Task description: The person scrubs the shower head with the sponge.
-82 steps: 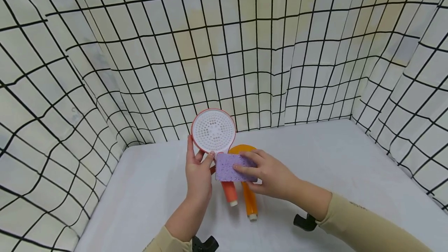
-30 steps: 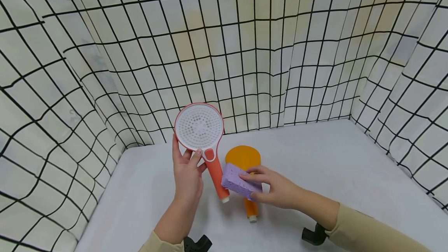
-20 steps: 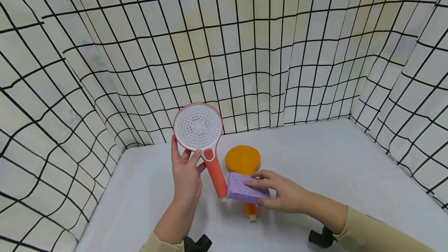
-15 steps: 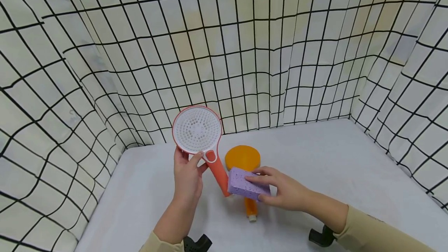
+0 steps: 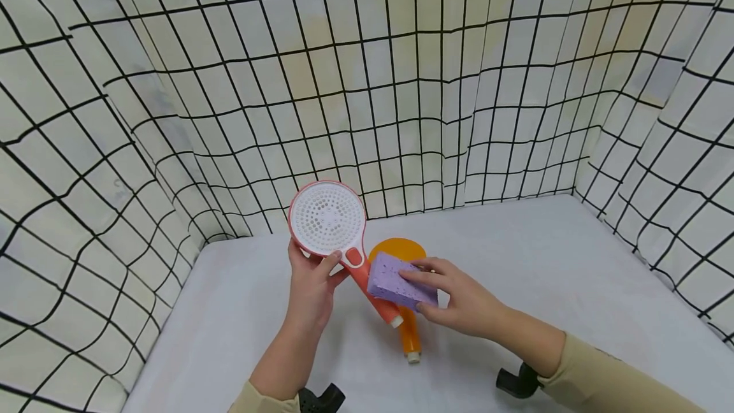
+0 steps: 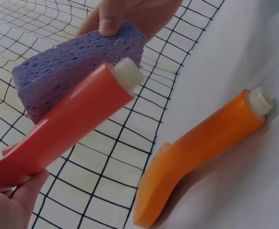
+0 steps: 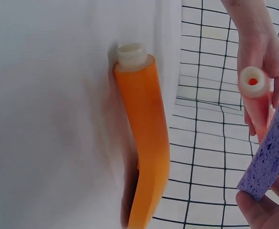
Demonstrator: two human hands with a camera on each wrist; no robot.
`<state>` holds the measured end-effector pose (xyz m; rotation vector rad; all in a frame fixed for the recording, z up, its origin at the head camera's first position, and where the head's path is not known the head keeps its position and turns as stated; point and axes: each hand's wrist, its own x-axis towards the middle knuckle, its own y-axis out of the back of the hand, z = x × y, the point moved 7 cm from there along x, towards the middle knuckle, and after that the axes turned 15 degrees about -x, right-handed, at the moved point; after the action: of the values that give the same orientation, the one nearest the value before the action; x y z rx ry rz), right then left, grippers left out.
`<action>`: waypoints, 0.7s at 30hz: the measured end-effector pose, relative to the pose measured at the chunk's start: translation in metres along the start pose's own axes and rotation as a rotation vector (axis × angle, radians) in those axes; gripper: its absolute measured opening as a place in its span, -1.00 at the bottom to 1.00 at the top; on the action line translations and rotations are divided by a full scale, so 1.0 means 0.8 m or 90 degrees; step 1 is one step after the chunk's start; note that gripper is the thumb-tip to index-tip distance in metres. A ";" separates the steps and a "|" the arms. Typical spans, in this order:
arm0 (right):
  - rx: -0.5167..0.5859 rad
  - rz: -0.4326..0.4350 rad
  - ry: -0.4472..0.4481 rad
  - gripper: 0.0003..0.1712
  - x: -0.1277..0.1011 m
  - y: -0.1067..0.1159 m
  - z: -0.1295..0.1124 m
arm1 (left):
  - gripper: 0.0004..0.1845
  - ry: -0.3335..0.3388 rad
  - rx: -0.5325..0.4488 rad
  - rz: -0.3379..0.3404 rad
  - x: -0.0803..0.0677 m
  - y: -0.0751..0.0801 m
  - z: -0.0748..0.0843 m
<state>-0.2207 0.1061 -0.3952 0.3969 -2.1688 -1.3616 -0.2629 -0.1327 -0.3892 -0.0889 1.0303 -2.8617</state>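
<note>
So there's two shower heads and one sponge here. The left hand point(image 5: 312, 289) has its fingers and thumb curled round the neck of the red shower head point(image 5: 329, 222), holding it up off the white table point(image 5: 545, 273) with its white perforated face toward the camera. The right hand point(image 5: 459, 301) pinches the purple sponge point(image 5: 398, 282) against that red handle. The orange shower head point(image 5: 408, 327) lies face down on the table underneath. Wrist views show both handles' white threaded ends up close, and the red one's is hollow; the head view hides that
</note>
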 end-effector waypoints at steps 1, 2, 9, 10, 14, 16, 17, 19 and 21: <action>-0.009 0.009 0.007 -0.34 0.001 0.001 -0.002 | -0.09 -0.007 0.014 -0.011 0.000 -0.001 0.000; -0.017 0.017 0.013 -0.34 0.003 0.003 -0.005 | -0.06 -0.016 0.027 -0.024 0.000 -0.002 0.001; -0.078 0.057 0.073 -0.32 0.009 0.009 -0.016 | 0.08 -0.041 0.128 -0.058 -0.004 -0.009 0.006; -0.090 0.063 0.087 -0.32 0.011 0.010 -0.018 | 0.08 -0.043 0.135 -0.056 -0.005 -0.010 0.007; -0.148 0.081 0.146 -0.33 0.016 0.015 -0.027 | 0.05 -0.053 0.159 -0.043 -0.007 -0.013 0.011; -0.181 0.077 0.170 -0.34 0.019 0.015 -0.031 | 0.04 -0.053 0.167 -0.035 -0.007 -0.013 0.010; -0.197 0.075 0.184 -0.35 0.021 0.015 -0.033 | 0.03 -0.051 0.173 -0.032 -0.006 -0.013 0.009; -0.227 0.069 0.209 -0.34 0.023 0.015 -0.038 | 0.03 -0.045 0.185 -0.024 -0.005 -0.012 0.007; -0.253 0.073 0.240 -0.34 0.025 0.015 -0.043 | 0.02 -0.041 0.199 -0.019 -0.004 -0.011 0.005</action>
<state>-0.2160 0.0760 -0.3672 0.3351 -1.5516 -1.4740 -0.2602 -0.1278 -0.3806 -0.1704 0.5652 -2.9829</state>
